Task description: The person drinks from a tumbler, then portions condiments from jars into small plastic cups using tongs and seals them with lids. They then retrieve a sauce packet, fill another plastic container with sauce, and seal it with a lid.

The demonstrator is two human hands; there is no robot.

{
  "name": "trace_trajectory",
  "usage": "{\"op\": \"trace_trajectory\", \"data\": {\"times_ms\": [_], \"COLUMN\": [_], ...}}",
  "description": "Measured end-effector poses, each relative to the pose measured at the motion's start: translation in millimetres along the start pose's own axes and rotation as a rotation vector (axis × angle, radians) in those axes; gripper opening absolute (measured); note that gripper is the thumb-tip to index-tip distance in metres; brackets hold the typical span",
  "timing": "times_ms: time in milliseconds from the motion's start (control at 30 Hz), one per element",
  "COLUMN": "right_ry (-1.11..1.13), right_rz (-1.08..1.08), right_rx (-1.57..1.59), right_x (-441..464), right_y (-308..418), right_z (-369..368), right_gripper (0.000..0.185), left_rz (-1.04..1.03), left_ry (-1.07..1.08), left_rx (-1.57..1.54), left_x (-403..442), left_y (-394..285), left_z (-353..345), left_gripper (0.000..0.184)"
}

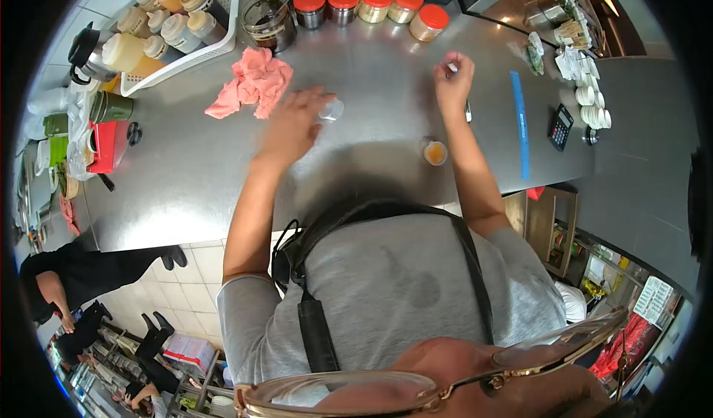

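My left hand (297, 125) is over the steel counter, its fingers apart and somewhat blurred, beside a small clear round lid or cup (331, 110) near the fingertips. A crumpled pink cloth (256, 82) lies just beyond that hand. Farther right, my right hand (454, 80) has its fingers curled round a small whitish item too small to name. Part of a metal utensil (468, 111) shows beside the right wrist. A small cup with orange contents (435, 153) stands on the counter, left of my right forearm.
Red-lidded jars (343, 6) and a dark glass jar (268, 24) line the back. At left is a white basket (178, 63) of squeeze bottles. A blue strip (519, 125) and a calculator (561, 127) lie at right. Other people in dark clothes are at lower left.
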State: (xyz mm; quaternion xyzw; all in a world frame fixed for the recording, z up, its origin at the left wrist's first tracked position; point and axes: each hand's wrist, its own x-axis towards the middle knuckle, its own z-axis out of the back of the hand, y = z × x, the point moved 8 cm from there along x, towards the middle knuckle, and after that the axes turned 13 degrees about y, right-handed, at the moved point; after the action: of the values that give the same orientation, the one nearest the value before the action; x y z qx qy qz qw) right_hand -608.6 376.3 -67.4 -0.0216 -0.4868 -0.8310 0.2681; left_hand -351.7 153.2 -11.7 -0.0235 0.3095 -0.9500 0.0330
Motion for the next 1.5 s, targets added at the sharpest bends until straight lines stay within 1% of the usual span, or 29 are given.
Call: {"op": "trace_trajectory", "data": {"times_ms": [33, 67, 133, 167, 200, 233, 267, 300, 367, 400, 433, 467, 533, 567, 633, 667, 733, 833, 900, 933, 967, 1000, 1033, 1100, 1200, 1333, 1400, 1433, 1500], "right_ry": [0.012, 0.024, 0.08, 0.023, 0.084, 0.162, 0.254, 0.34, 0.569, 0.525, 0.617, 0.713, 0.64, 0.601, 0.575, 0.507, 0.434, 0.408, 0.412, 0.407, 0.413, 0.419, 0.425, 0.729, 0.756, 0.771, 0.746, 0.755, 0.789], "right_rz": [-0.032, -0.059, -0.05, -0.034, 0.019, -0.19, -0.133, -0.217, 0.194, 0.213, 0.181, 0.148, 0.148, 0.135, 0.126, 0.19, 0.255, 0.245, 0.267, 0.274, 0.368, 0.461, 0.464, 0.544, 0.595, 0.68, 0.611, 0.622, 0.62], "right_rx": [0.233, 0.467, 0.181, 0.346, 0.226, 0.432, 0.487, 0.5, -0.238, -0.234, -0.203, -0.171, -0.122, -0.081, -0.053, -0.092, -0.122, -0.14, -0.338, -0.335, -0.39, -0.445, -0.438, -0.227, -0.17, -0.141, -0.019, -0.013, 0.101], "right_x": [-12, -27, -57, -71, -85, -102, -117, -138, -154, -165, -177, -183, -182, -180, -169, -158, -140, -121, -120, -119, -125, -132, -137, -163, -192, -208, -200, -199, -201], "right_y": [-4, -10, -9, -7, 5, 5, 9, -7, 71, 69, 59, 51, 42, 41, 51, 71, 87, 75, 72, 75, 88, 100, 104, 113, 119, 116, 110, 109, 105], "right_z": [6, 10, 34, 43, 54, 57, 58, 54, 65, 65, 54, 40, 28, 24, 10, 11, 6, -18, -35, -35, -36, -39, -43, -68, -82, -92, -84, -82, -80], "right_gripper": [0.034, 0.027, 0.021, 0.022, 0.02, 0.016, 0.013, 0.018, 0.034, 0.034, 0.04, 0.047, 0.047, 0.048, 0.047, 0.047, 0.047, 0.055, 0.061, 0.061, 0.064, 0.066, 0.066, 0.064, 0.058, 0.05, 0.035, 0.035, 0.02], "left_rz": [-0.106, -0.114, -0.064, -0.079, -0.105, -0.187, -0.222, -0.277, -0.417, -0.431, -0.439, -0.457, -0.311, -0.317, -0.105, -0.1, 0.243, 0.175, 0.156, 0.194, 0.234, 0.241, 0.25, 0.259, 0.258, 0.305, 0.514, 0.527, 0.679], "left_ry": [-0.025, -0.037, 0.157, 0.184, 0.203, 0.194, 0.214, 0.242, 0.226, 0.259, 0.297, 0.293, 0.14, 0.138, -0.024, -0.022, -0.159, -0.225, -0.233, -0.277, -0.317, -0.396, -0.395, -0.289, -0.332, -0.391, -0.327, -0.336, -0.223], "left_rx": [0.096, 0.104, 0.15, 0.137, 0.134, 0.17, 0.167, 0.225, 0.338, 0.193, 0.048, 0.083, 0.081, 0.094, 0.003, 0.012, 0.519, 0.554, 0.569, 0.445, 0.32, 0.324, 0.327, 0.383, 0.261, 0.21, 0.16, 0.162, 0.226], "left_x": [3, 4, 16, 21, 21, 21, 21, 21, 19, 18, 17, 18, 20, 18, 12, 1, -27, -59, -66, -69, -73, -76, -76, -70, -66, -69, -68, -65, -66], "left_y": [-6, 1, 24, 22, 14, 5, -8, -21, -40, -55, -68, -68, -57, -43, 24, 35, 67, 87, 92, 85, 80, 73, 78, 96, 100, 95, 96, 93, 98], "left_z": [-13, -29, -74, -79, -85, -89, -88, -90, -96, -84, -70, -61, -35, -34, -22, -22, -13, -27, -30, -23, -19, -14, -15, -32, -27, -24, -31, -32, -42], "left_gripper": [0.045, 0.045, 0.045, 0.044, 0.043, 0.039, 0.037, 0.051, 0.073, 0.073, 0.073, 0.073, 0.075, 0.075, 0.074, 0.074, 0.07, 0.069, 0.068, 0.068, 0.067, 0.054, 0.054, 0.035, 0.023, 0.022, 0.027, 0.027, 0.036]}}
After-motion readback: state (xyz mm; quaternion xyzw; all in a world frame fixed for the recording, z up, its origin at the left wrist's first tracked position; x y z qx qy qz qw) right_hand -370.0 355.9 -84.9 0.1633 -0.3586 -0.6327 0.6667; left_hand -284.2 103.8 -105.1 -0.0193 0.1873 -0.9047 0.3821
